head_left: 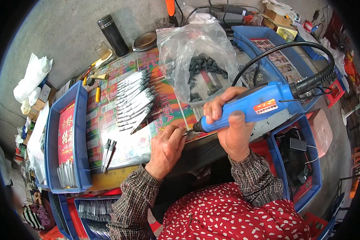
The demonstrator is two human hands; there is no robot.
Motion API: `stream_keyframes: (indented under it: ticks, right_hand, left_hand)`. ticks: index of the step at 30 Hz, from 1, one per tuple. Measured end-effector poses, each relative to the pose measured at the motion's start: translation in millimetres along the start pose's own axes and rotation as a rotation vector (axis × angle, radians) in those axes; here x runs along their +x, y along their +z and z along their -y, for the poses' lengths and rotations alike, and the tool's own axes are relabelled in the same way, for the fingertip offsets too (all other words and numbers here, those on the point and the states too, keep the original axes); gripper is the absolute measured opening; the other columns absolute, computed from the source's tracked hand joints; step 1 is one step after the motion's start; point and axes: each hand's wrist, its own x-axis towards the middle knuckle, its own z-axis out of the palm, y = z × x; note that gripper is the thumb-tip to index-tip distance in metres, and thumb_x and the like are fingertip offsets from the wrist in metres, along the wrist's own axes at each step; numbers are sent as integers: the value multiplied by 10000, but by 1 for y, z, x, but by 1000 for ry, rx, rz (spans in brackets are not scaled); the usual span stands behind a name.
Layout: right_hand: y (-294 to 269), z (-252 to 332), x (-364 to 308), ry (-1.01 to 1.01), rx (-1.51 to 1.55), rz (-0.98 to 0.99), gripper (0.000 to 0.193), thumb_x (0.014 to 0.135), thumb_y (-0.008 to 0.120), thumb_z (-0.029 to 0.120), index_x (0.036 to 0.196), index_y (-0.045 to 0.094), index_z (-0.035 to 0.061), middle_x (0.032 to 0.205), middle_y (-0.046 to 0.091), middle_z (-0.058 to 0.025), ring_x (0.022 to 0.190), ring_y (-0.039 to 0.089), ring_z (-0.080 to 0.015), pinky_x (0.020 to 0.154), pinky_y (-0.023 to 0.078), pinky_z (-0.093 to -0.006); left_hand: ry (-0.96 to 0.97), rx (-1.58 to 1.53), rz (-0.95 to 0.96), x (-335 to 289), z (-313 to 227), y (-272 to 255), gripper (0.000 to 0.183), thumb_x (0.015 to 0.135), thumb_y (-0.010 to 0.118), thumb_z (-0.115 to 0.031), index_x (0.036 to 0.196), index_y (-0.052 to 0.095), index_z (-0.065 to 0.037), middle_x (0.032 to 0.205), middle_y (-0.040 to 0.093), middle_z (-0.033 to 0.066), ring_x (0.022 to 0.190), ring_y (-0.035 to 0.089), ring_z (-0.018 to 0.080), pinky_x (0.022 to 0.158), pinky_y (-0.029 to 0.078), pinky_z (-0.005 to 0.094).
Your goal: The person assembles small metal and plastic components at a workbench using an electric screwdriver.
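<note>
My right hand [234, 132] is wrapped round a blue electric screwdriver [248, 106], a black cord looping from its back end. The tool lies nearly level, its dark nose pointing left at my left hand. The fingers of my left hand [167, 149] are pinched together right at that nose; a small thing there is mostly hidden and I cannot make it out. Left of my hands lies a row of slim silver-grey pen-like sticks [134, 102]. Beyond the tool, a clear plastic bag [174, 44] holds many small black parts [206, 66].
A blue bin [82, 140] with thin clear rods stands at the left of the table. Several dark-tipped sticks [108, 154] lie beside it. Blue trays [244, 34] are at the right, one bin [318, 176] lower down. A black flask [113, 35] stands at the back.
</note>
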Motion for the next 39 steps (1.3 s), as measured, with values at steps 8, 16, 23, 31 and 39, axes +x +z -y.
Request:
stream_keyframes:
  ticks: [8, 16, 23, 31, 39]
  right_hand:
    - [9, 9, 0, 89, -179, -129, 574, 696, 675, 532, 944, 427, 77, 649, 479, -35, 584, 474, -141, 623, 399, -315]
    - [6, 10, 0, 99, -174, -145, 578, 686, 683, 535, 940, 432, 80, 647, 479, -34, 583, 472, -140, 627, 395, -312]
    - [5, 11, 0, 110, -171, -153, 568, 689, 685, 527, 934, 433, 80, 645, 479, -35, 586, 473, -141, 634, 396, -310]
    - [6, 10, 0, 107, -165, -147, 561, 695, 683, 521, 934, 434, 78, 646, 480, -36, 586, 477, -139, 635, 397, -311]
    - [4, 9, -1, 95, -164, -143, 542, 710, 679, 504, 936, 435, 76, 646, 481, -37, 583, 475, -138, 629, 398, -310]
  left_hand:
    - [57, 8, -18, -2, 1, -1, 217, 661, 652, 25, 867, 601, -18, 802, 591, 109, 698, 596, 263, 599, 484, 330]
    - [79, 59, -31, -3, -2, -2, 210, 661, 662, 17, 859, 605, -26, 796, 591, 101, 684, 597, 245, 579, 482, 321]
    - [139, 109, -67, -4, -3, -3, 213, 660, 667, 16, 859, 605, -27, 788, 596, 95, 655, 597, 238, 562, 474, 316]
    - [130, 95, -75, -5, -2, -3, 210, 655, 673, 13, 850, 603, -24, 782, 611, 99, 653, 601, 234, 559, 475, 311]
    - [139, 85, -95, -5, -2, -2, 198, 656, 667, 18, 836, 598, -25, 792, 607, 98, 646, 596, 234, 560, 474, 313]
